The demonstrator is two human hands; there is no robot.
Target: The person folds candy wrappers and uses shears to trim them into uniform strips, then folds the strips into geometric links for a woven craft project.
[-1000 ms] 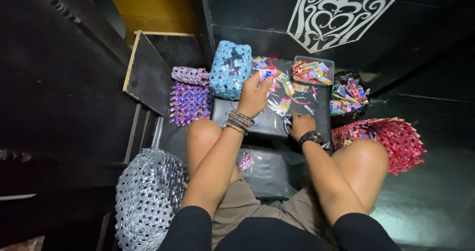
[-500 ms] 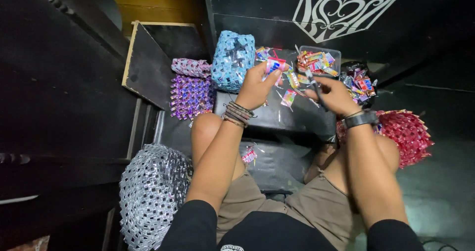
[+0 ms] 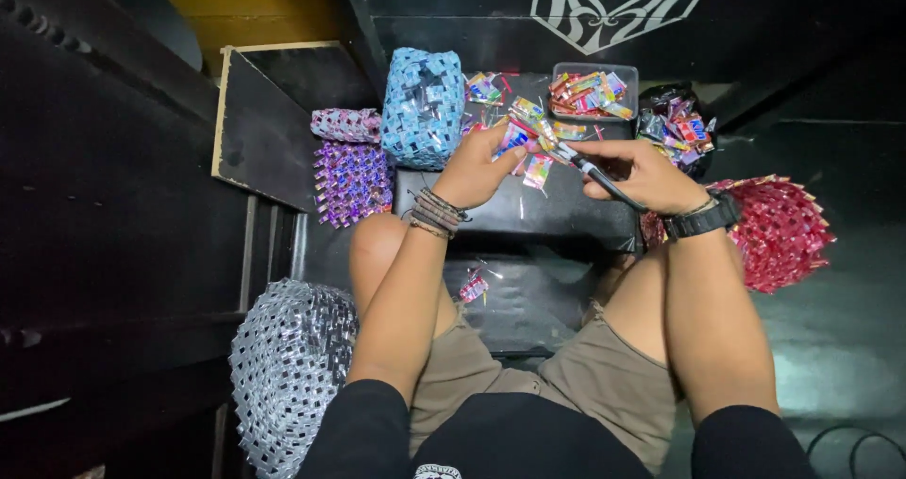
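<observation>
Our left hand [image 3: 481, 166] rests fingers-down on a loose pile of small colourful foil wrapper pieces [image 3: 521, 139] lying on the black surface [image 3: 528, 210] above our knees; we can't tell whether that grip is closed on any piece. Our right hand [image 3: 642, 172] has its grip clamped on a thin dark tool with a pale tip [image 3: 596, 172], tip aimed left at the pile, just beside the left fingers. Around: blue woven foil pouch [image 3: 423, 106] left of the pile, clear rectangular tray of wrappers [image 3: 593, 92] behind it, red woven foil piece [image 3: 779, 229] right, silver woven foil piece [image 3: 288, 366] near left.
</observation>
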